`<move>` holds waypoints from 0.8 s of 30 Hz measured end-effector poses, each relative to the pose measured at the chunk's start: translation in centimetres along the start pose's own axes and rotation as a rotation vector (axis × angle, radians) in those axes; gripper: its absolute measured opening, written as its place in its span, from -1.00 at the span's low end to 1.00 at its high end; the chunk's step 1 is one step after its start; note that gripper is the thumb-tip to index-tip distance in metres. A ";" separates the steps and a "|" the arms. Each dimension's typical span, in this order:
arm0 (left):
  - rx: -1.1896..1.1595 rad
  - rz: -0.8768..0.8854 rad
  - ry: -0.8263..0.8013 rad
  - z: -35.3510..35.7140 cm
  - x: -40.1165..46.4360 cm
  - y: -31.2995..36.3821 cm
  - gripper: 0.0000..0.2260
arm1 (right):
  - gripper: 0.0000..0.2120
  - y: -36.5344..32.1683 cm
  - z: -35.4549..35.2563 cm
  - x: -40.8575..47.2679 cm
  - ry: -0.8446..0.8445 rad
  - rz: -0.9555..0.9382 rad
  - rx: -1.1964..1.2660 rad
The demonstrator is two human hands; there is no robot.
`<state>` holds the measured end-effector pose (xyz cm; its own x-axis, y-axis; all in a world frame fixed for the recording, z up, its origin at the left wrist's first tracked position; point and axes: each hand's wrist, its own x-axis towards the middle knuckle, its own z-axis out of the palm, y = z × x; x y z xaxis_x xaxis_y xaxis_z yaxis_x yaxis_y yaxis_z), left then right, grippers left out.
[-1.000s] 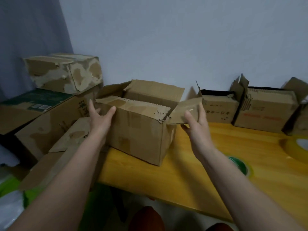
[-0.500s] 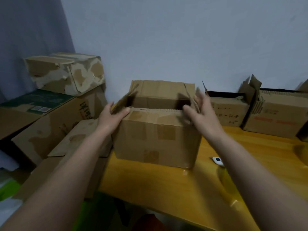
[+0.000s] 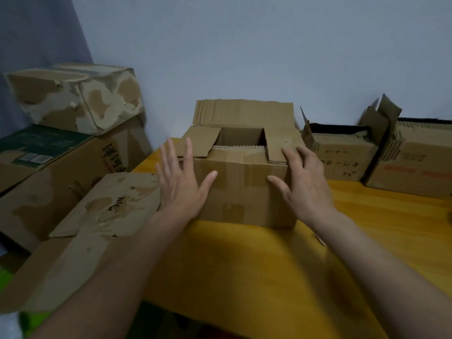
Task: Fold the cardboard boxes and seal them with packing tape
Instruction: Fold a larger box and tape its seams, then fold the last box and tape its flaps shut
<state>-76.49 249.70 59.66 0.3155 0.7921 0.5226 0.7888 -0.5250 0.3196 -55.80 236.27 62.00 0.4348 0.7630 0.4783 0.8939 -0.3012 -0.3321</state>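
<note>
Box [image 3: 242, 189] between flat hands (fingers spread)

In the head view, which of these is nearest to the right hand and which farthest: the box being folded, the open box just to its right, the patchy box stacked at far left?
From the right hand:
1. Box being folded, under its fingers.
2. Open box, just right.
3. Patchy box, far left, stacked.

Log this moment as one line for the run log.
box on table: side flaps down, back flap up | left hand open at box | right hand pressing flap | tape: unseen
</note>
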 end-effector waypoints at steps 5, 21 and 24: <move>0.187 0.099 -0.012 4.3 4.7 0.9 -0.23 | -0.40 2.1 1.7 5.3 -0.055 0.070 0.031; 0.070 0.086 -0.461 4.6 12.7 2.4 -0.09 | -0.37 4.5 4.4 14.7 -0.226 0.128 -0.065; 0.119 0.134 -0.515 3.6 7.7 1.3 -0.14 | -0.23 3.1 3.8 13.2 -0.157 0.092 -0.299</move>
<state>-71.18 256.23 61.20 0.6111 0.7866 0.0885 0.7689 -0.6165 0.1694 -47.68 247.53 64.17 0.5135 0.7967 0.3187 0.8544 -0.5090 -0.1042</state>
